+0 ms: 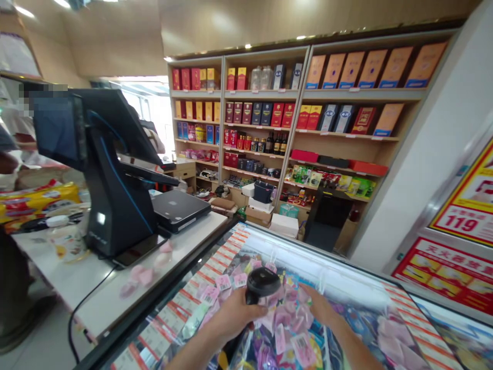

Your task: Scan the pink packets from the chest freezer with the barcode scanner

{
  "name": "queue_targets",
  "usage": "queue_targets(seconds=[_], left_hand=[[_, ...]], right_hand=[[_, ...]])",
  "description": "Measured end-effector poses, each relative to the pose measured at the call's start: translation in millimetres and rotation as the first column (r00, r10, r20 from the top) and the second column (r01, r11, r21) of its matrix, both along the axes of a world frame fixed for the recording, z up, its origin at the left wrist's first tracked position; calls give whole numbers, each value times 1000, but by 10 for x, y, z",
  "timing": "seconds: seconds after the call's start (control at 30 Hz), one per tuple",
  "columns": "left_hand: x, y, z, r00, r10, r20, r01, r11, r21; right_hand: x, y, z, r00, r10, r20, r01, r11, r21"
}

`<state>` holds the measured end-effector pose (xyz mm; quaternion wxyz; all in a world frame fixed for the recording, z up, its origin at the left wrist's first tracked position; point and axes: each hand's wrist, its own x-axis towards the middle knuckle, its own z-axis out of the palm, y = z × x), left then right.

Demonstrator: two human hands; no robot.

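Observation:
My left hand is wrapped round the handle of a black barcode scanner, its rounded head tilted up over the glass counter. Around it lies a pile of small pink, soft-looking items with pink-and-white barcode tags. Their exact kind is unclear. My right hand reaches in at the right side of this pile and appears to touch it. Its fingertips are hidden or blurred there, so its grip does not show. Colourful packets lie below and between the hands.
At left, a white counter bears a black point-of-sale terminal, a flat black scale, a clear cup and several pink pieces. Shelves of boxes line the back. A cable hangs off the counter.

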<state>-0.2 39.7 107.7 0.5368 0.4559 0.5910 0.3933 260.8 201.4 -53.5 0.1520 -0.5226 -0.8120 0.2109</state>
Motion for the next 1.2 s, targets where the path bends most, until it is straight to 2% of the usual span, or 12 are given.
queue_targets(seconds=[0.1,0.27,0.37,0.43,0.53,0.67,0.7,0.77,0.83,0.87,0.97,1.2], left_hand=[[-7,-1,28,1000,-7,-8,7,1000,-14],[63,65,57,997,-63,-33,64,998,7],[122,157,54,991,-120,-54,121,993,10],[174,206,80,983,-170,-71,170,985,5],[267,227,166,972,-223,-75,225,974,17],[396,190,262,948,-311,-61,314,949,40],[427,180,265,938,-340,-63,343,938,48],[484,164,247,914,-402,-50,405,912,72],[533,154,209,892,-452,-22,452,888,86],[554,150,190,884,-467,-18,466,880,87],[599,128,157,871,-491,-36,492,866,92],[642,-19,248,809,-588,-8,586,804,107]], right_hand=[[-67,40,104,999,0,-43,-4,995,-101],[35,-109,116,960,-223,-170,204,971,-124],[185,-236,81,873,-401,-277,378,916,-136],[295,-319,80,758,-535,-373,507,843,-178],[430,-465,142,521,-668,-531,616,725,-309],[498,-734,330,234,-667,-707,603,670,-433],[498,-811,383,137,-651,-747,574,667,-476],[481,-966,475,-142,-619,-772,426,666,-612],[452,-1100,541,-416,-602,-682,201,670,-714],[434,-1154,565,-500,-597,-627,119,670,-733],[378,-1249,626,-578,-566,-588,93,670,-737],[286,-1274,855,-612,-390,-688,267,717,-644]])
